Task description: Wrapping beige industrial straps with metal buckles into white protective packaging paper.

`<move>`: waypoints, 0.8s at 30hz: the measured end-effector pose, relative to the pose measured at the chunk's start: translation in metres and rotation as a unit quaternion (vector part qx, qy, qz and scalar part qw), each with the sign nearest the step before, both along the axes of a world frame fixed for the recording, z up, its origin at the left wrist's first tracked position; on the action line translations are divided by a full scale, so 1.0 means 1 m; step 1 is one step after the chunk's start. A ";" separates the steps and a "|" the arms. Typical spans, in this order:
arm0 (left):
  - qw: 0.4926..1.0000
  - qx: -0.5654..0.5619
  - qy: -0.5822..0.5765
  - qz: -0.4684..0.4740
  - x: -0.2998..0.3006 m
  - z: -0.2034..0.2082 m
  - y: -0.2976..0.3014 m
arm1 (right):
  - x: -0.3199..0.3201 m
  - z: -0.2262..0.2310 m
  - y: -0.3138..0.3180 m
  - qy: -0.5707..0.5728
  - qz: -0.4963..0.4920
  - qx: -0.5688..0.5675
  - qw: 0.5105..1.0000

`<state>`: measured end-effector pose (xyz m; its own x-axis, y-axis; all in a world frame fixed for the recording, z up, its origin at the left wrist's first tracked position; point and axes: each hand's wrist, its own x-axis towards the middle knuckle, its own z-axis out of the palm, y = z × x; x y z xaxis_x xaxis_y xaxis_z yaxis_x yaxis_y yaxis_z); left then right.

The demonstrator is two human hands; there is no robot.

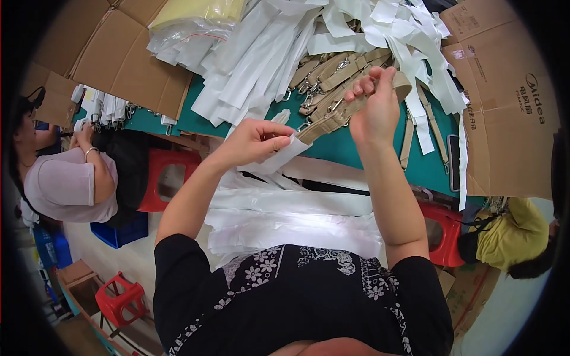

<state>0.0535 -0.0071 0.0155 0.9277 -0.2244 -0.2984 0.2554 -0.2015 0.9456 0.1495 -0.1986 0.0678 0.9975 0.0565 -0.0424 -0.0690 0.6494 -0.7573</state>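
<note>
A tan webbing strap [323,127] with metal hardware stretches between my two hands above the green table. My right hand [377,107] is closed round its upper part, and a loop of it curves out beyond the fingers. With thumb and fingers pinched together, my left hand [255,141] grips the edge of a white sleeve [278,160]. The strap's lower end is at the sleeve's mouth; how far it reaches inside is hidden. Behind my hands lies a pile of similar tan straps [332,72] with metal clips.
Long white sleeves [261,56] are heaped at the back of the green table [350,159], and more white strips [291,222] lie across my lap. Cardboard boxes stand left [127,62] and right [504,118]. A dark phone-like slab [453,155] lies on the right. People sit on both sides.
</note>
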 end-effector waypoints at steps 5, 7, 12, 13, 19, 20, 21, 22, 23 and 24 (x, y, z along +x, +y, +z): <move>0.980 0.021 -0.193 0.040 -0.003 -0.004 -0.010 | 0.001 0.010 -0.003 0.009 0.022 -0.014 1.000; 0.965 0.038 -0.253 0.055 -0.001 -0.011 -0.008 | 0.002 0.012 -0.002 0.001 0.027 0.007 1.000; 0.973 -0.137 -0.148 0.110 0.012 0.000 -0.004 | -0.019 0.022 0.005 -0.080 0.066 0.020 0.994; 0.968 -0.160 -0.153 0.116 0.012 0.009 -0.009 | -0.025 0.024 0.010 -0.089 0.091 0.033 0.991; 0.960 -0.193 -0.191 0.071 0.020 0.022 -0.022 | -0.033 -0.005 0.014 -0.213 0.141 -0.128 0.958; 0.960 -0.193 -0.191 0.071 0.019 0.020 -0.025 | -0.035 -0.013 0.014 -0.212 0.141 -0.128 0.958; 0.963 -0.172 -0.186 0.091 0.020 0.017 -0.028 | -0.036 -0.017 0.015 -0.257 0.186 -0.204 0.926; 0.966 -0.151 -0.180 0.111 0.019 0.013 -0.030 | -0.037 -0.019 0.014 -0.298 0.229 -0.277 0.884; 0.966 -0.152 -0.180 0.110 0.017 0.008 -0.031 | -0.042 -0.017 0.007 -0.256 0.289 -0.329 0.862; 0.965 -0.126 -0.195 0.118 0.014 0.002 -0.030 | -0.041 -0.014 0.004 -0.256 0.288 -0.329 0.862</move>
<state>0.0671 -0.0373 0.0173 0.9926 -0.0132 0.1209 -0.1198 0.0673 0.9905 0.1083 -0.1946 0.0539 0.7091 0.6808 0.1837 0.2174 0.0367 -0.9754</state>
